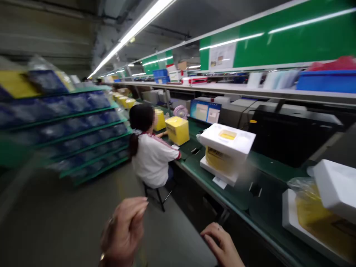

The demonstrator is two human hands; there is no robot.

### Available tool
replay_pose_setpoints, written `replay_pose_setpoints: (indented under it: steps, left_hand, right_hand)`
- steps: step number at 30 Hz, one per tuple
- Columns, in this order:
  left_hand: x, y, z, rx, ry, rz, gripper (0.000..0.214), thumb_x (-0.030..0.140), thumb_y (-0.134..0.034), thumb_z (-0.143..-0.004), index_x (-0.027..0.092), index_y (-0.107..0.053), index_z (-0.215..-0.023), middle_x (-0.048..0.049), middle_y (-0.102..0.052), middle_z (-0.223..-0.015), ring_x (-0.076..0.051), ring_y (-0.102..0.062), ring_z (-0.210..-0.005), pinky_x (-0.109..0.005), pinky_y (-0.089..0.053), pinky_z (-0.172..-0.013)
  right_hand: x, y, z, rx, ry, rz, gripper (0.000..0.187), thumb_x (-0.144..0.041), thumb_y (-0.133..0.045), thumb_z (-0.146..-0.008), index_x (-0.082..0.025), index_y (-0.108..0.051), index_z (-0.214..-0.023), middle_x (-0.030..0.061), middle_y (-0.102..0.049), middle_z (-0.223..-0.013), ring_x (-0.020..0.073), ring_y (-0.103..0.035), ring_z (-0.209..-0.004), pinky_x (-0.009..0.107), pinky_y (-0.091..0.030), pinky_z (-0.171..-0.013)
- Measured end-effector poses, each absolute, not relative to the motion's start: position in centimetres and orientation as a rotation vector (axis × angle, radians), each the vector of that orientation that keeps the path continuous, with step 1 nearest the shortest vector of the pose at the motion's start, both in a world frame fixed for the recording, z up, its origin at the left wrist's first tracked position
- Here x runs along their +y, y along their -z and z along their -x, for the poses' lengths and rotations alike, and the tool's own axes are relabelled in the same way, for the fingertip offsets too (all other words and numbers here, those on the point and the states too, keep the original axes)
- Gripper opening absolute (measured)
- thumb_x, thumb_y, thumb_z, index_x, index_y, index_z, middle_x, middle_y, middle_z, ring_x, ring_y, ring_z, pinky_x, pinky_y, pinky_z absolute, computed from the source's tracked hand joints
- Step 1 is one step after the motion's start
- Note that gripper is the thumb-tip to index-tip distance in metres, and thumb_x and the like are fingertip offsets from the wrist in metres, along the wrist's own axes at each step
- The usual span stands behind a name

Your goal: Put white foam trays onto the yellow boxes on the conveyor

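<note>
My left hand [125, 228] is raised at the lower centre, slightly blurred. Its fingers are bent and drawn close to the thumb, with nothing visible in them. My right hand [224, 243] hangs in front of the bench edge, fingers loosely curved and thumb apart, holding nothing. Beyond it on the bench stands a yellow-wrapped box [218, 158] between a white foam top cap [239, 141] and a foam base. Nearer, at the right edge, another yellow-wrapped box [314, 213] lies between white foam pieces [340, 185]. Neither hand touches them.
A seated person [154, 159] works at the green bench [267, 200] beside a yellow box [178, 130]. Along the left stands a green shelf rack [91, 141] with bagged dark blue items. A monitor [205, 111] and an overhead shelf with a blue bin [326, 81] line the bench.
</note>
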State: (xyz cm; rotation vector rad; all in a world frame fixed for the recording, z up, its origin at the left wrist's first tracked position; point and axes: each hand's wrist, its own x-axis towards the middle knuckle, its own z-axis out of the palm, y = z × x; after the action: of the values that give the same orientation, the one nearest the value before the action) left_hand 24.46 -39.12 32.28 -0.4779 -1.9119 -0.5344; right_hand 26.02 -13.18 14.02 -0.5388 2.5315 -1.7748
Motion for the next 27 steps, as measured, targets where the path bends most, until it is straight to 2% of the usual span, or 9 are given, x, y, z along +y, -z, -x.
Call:
replay_pose_setpoints:
  steps: [5,8,11,13,14,15,17,19,27]
  left_hand:
    - [-42.7,-33.7,-28.8,-1.974,0.096,0.489,0.013,0.021,-0.053,-0.092,0.017,-0.055,-0.080,-0.0031,-0.056,-0.068,-0.015,-0.055,-0.069,-0.030,-0.046,-0.068]
    - [-45.9,-32.8,-31.7,-2.097,-0.109,0.291,0.030,0.028,-0.047,-0.096,0.018,-0.050,-0.068,-0.0014,-0.051,-0.063,-0.014,-0.050,-0.065,-0.029,-0.042,-0.065]
    - [-50.1,-29.2,-34.4,-2.356,-0.269,-0.058,0.044,0.037,-0.041,-0.098,0.018,-0.049,-0.059,-0.0024,-0.050,-0.060,-0.015,-0.051,-0.067,-0.030,-0.040,-0.067]
    - [-53.5,-25.8,-36.3,-2.578,-0.331,-0.330,0.037,0.034,-0.041,-0.098,0.016,-0.061,-0.073,-0.0072,-0.061,-0.076,-0.019,-0.057,-0.083,-0.033,-0.042,-0.077]
    - [-55.2,-24.1,-37.4,-2.676,-0.342,-0.470,0.027,0.031,-0.044,-0.097,0.016,-0.066,-0.092,-0.0107,-0.065,-0.095,-0.023,-0.056,-0.100,-0.037,-0.042,-0.086]
    - [-56.8,-22.4,-38.6,-2.751,-0.345,-0.621,0.026,0.026,-0.049,-0.095,0.017,-0.062,-0.116,-0.0138,-0.061,-0.119,-0.027,-0.050,-0.118,-0.042,-0.039,-0.096]
    - [-59.7,-19.3,-41.0,-2.820,-0.342,-0.953,0.064,0.022,-0.062,-0.087,0.019,-0.037,-0.145,-0.0182,-0.037,-0.150,-0.037,-0.024,-0.141,-0.058,-0.026,-0.109]
    - [-61.7,-17.1,-43.3,-2.796,-0.322,-1.208,0.081,0.025,-0.069,-0.082,0.016,-0.026,-0.150,-0.0213,-0.025,-0.156,-0.043,-0.009,-0.145,-0.068,-0.018,-0.109]
    - [-62.6,-14.7,-47.7,-2.667,-0.181,-1.321,0.059,0.032,-0.060,-0.086,0.015,-0.045,-0.140,-0.0218,-0.029,-0.154,-0.042,-0.010,-0.145,-0.066,-0.022,-0.108]
  right_hand:
    - [-14.4,-15.3,-27.9,2.391,1.715,0.591,0.030,-0.043,-0.047,-0.094,-0.023,-0.069,-0.096,0.0069,-0.067,-0.098,0.0183,-0.062,-0.095,0.029,-0.048,-0.086]
    - [-15.6,-15.1,-28.8,2.327,1.616,0.695,0.030,-0.042,-0.047,-0.094,-0.022,-0.069,-0.101,0.0081,-0.067,-0.103,0.0196,-0.061,-0.099,0.031,-0.049,-0.089]
    - [-16.7,-14.8,-29.5,2.286,1.511,0.820,0.031,-0.042,-0.049,-0.093,-0.021,-0.069,-0.102,0.0093,-0.068,-0.104,0.0210,-0.062,-0.100,0.033,-0.050,-0.089]
    - [-17.5,-14.7,-30.1,2.250,1.445,0.916,0.031,-0.043,-0.048,-0.093,-0.021,-0.069,-0.101,0.0094,-0.068,-0.103,0.0212,-0.063,-0.099,0.033,-0.052,-0.088]
    - [-17.8,-14.8,-30.4,2.231,1.411,0.966,0.031,-0.043,-0.048,-0.093,-0.021,-0.069,-0.101,0.0091,-0.068,-0.103,0.0209,-0.063,-0.098,0.033,-0.052,-0.088]
    - [-18.2,-14.9,-30.8,2.213,1.374,1.015,0.031,-0.042,-0.047,-0.094,-0.022,-0.069,-0.101,0.0086,-0.068,-0.102,0.0204,-0.063,-0.098,0.032,-0.052,-0.087]
    - [-18.9,-15.0,-31.5,2.191,1.292,1.114,0.030,-0.041,-0.045,-0.095,-0.023,-0.069,-0.101,0.0075,-0.068,-0.102,0.0194,-0.063,-0.097,0.032,-0.052,-0.086]
    - [-19.6,-15.1,-32.1,2.181,1.217,1.213,0.029,-0.039,-0.044,-0.096,-0.024,-0.068,-0.102,0.0069,-0.068,-0.100,0.0186,-0.063,-0.097,0.031,-0.052,-0.086]
    - [-21.2,-14.9,-33.7,2.101,0.982,1.499,0.030,-0.030,-0.040,-0.097,-0.026,-0.067,-0.112,0.0057,-0.068,-0.100,0.0169,-0.064,-0.094,0.031,-0.051,-0.085]
